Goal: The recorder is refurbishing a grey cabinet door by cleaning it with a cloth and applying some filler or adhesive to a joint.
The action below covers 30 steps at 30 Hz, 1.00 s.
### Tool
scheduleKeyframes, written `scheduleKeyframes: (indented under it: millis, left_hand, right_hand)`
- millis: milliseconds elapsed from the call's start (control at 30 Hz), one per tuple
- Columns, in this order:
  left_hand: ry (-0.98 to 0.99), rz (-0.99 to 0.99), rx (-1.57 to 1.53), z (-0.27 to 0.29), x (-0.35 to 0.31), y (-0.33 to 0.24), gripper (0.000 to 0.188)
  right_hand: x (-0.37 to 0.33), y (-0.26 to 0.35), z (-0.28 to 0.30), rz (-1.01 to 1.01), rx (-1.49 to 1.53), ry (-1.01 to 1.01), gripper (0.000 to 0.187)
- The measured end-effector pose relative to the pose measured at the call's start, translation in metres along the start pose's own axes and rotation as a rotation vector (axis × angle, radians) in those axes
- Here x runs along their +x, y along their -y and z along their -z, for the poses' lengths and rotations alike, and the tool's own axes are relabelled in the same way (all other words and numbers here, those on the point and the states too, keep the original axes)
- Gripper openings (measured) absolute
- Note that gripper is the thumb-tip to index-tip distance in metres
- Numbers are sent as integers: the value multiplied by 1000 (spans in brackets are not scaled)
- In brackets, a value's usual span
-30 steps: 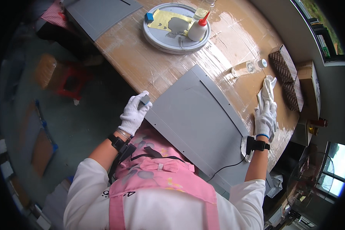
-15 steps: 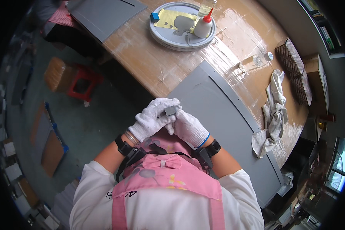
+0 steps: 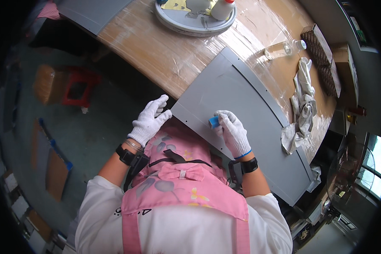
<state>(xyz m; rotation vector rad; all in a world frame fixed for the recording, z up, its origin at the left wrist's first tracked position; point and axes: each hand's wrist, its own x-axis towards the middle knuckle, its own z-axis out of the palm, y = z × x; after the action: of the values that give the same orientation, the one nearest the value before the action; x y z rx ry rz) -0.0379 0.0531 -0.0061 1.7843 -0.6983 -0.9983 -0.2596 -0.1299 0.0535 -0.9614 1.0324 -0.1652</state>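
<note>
Wooden table (image 3: pixel 165 55), film-covered. Grey panel (image 3: pixel 241 106) at near edge; beyond it round tray (image 3: pixel 190 25); right of it crumpled cloth (image 3: pixel 302 106), clear bottle (image 3: pixel 281 50), two woven boxes (image 3: pixel 321 55).

right hand (image 3: pixel 233 132) presses blue block (image 3: pixel 214 122) on grey panel (image 3: pixel 241 97).

At the far right edge of the worktop (image 3: pixel 169 55) we see two brown boxes (image 3: pixel 315 40) with a fine woven pattern, long and flat, lying end to end, the nearer one (image 3: pixel 332 78) just beside a crumpled rag (image 3: pixel 302 106). Right behind them stands a plain cardboard carton (image 3: pixel 345 59), tan, open-topped as far as we can tell. A clear plastic bottle (image 3: pixel 281 50) with a white cap lies on its side near the first box. On the round tray (image 3: pixel 194 23) at the top a white squeeze bottle (image 3: pixel 222 8) stands upright. We make out no screens or signs.
</note>
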Motion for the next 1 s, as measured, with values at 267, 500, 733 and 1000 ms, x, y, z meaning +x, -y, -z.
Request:
scheduleKeyframes:
  millis: [267,500,733,1000]
  left_hand:
    - [138,-68,15,-10,9,8,46]
    - [192,-14,-5,0,5,7,44]
    - [172,18,-66,8,-2,16,41]
    - [103,26,-151,12,-5,38,37]
  right_hand:
    - [5,9,-37,30,-443,-188,46]
    - [16,-9,-27,317,-792,-185,50]
    - [25,-9,-37,369,-838,-135,47]
    - [31,-12,-38,401,-843,-105,44]
